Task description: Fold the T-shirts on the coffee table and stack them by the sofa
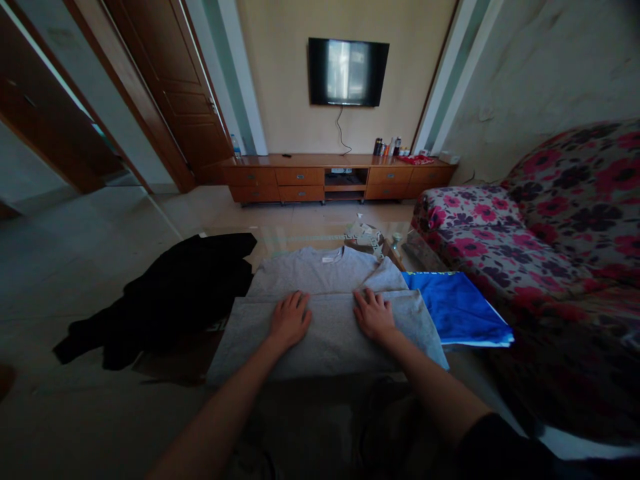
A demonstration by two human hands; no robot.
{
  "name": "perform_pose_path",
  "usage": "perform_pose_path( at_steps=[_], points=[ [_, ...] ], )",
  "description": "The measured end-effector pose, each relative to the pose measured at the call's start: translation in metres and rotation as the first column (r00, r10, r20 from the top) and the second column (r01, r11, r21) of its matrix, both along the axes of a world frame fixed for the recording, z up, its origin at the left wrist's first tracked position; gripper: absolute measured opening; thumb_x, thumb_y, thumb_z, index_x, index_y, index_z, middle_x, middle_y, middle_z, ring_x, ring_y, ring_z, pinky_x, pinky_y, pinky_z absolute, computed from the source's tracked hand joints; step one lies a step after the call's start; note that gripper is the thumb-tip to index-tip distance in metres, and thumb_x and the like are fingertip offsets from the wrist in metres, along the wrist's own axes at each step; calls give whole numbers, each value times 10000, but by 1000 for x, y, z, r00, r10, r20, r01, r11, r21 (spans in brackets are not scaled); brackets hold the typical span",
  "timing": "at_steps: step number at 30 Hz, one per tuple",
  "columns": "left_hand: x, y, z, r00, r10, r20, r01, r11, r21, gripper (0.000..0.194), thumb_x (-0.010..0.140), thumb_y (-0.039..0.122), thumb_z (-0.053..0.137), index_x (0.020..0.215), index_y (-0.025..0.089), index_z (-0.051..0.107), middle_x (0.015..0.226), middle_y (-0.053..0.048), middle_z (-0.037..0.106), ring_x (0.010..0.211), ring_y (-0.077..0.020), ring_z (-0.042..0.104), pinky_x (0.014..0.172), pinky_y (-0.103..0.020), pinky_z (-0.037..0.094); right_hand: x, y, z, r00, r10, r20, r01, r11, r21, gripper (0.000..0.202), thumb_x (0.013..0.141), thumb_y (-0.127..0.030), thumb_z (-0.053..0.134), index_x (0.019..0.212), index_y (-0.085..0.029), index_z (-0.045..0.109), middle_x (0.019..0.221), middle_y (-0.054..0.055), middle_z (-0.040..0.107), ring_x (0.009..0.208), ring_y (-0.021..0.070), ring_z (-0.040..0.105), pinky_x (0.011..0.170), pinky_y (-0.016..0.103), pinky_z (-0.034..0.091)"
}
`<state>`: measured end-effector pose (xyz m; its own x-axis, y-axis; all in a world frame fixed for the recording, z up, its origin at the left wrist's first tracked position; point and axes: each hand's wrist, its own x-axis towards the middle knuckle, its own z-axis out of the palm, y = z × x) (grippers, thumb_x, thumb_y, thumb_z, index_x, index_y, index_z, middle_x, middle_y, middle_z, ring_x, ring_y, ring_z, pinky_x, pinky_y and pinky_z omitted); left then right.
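Note:
A grey T-shirt (330, 340) lies spread in front of me, its lower part turned up over the body and its collar on the far side. My left hand (291, 318) rests palm down on the turned-up layer, fingers stretched toward the fold's edge. To its right, my right hand (373, 316) lies flat on the same layer with fingers spread. Neither hand grips the cloth. Left of the shirt is a heap of black clothing (185, 287). A folded blue cloth (455, 307) lies on the right, close beside the shirt.
Beyond the shirt are crumpled wrappers (367, 233) and a small glass (397, 240). A flower-patterned sofa (500, 233) stands on the right. Against the far wall is a low wooden cabinet (300, 177), with a television (349, 72) above it. A brown door (170, 87) is at the left.

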<state>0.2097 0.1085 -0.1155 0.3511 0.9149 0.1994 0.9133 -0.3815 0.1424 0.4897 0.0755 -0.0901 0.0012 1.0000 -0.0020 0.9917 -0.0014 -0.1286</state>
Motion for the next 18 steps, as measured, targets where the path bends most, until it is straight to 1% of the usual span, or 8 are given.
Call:
perform_pose_path(
  at_steps=[2,4,7,9,11,13,16,18],
  points=[
    [12,-4,0,999,40,7,-40,999,10,555,1022,394,371,1540,213,451,1623,-114,408,1487,-309,351,1197,-502,294,-21,-4,-5,998,-56,4,56,998,28,682,1030,-545,381,1635,-245,288,1702,166,188,1433,415,336,1099,621,295],
    [25,-11,-1,997,66,27,-67,997,30,585,1018,389,371,1569,197,409,1664,-114,336,1531,-311,277,1230,-505,241,-46,-10,-11,999,-23,-25,24,998,50,748,1018,-587,390,1657,-242,208,1724,154,98,1504,419,230,1140,638,235],
    [41,-22,-5,991,127,48,-128,992,19,602,1012,365,372,1592,203,376,1686,-126,282,1557,-334,215,1241,-555,196,-81,-21,-20,991,96,-89,-91,995,49,683,1026,-593,355,1648,-347,217,1737,75,58,1561,412,89,1176,667,131],
    [46,-26,-10,980,191,60,-189,982,-27,592,1014,370,363,1589,230,387,1679,-142,293,1554,-374,211,1216,-641,183,-95,-26,-24,989,86,-121,-83,996,32,622,1042,-563,313,1635,-383,251,1737,52,60,1569,422,30,1172,701,71],
    [43,-21,-15,972,219,83,-213,974,-71,578,1016,394,368,1576,259,409,1669,-150,313,1548,-402,213,1186,-713,170,-99,-24,-26,987,72,-142,-71,997,18,615,1045,-565,289,1632,-381,263,1735,56,59,1571,426,-2,1169,718,31],
    [34,-8,-18,977,170,128,-160,984,-84,576,1005,384,403,1570,270,414,1666,-144,321,1547,-394,223,1186,-721,169,-93,-15,-24,982,107,-154,-108,994,6,647,1033,-613,295,1634,-376,258,1734,61,60,1574,416,-15,1176,712,12],
    [13,13,-16,972,26,234,-13,998,-57,583,979,273,419,1558,215,415,1642,-137,364,1527,-304,308,1233,-585,245,-77,5,-15,973,157,-166,-167,985,-46,685,1018,-660,303,1636,-368,252,1733,69,62,1580,392,-16,1194,685,14],
    [1,18,-12,965,-22,263,28,999,-18,536,977,232,398,1504,174,479,1602,-132,424,1492,-256,375,1238,-482,297,-68,15,-9,969,176,-175,-193,978,-81,696,1014,-674,305,1636,-363,257,1733,67,57,1582,380,-18,1204,667,23]
  ],
)
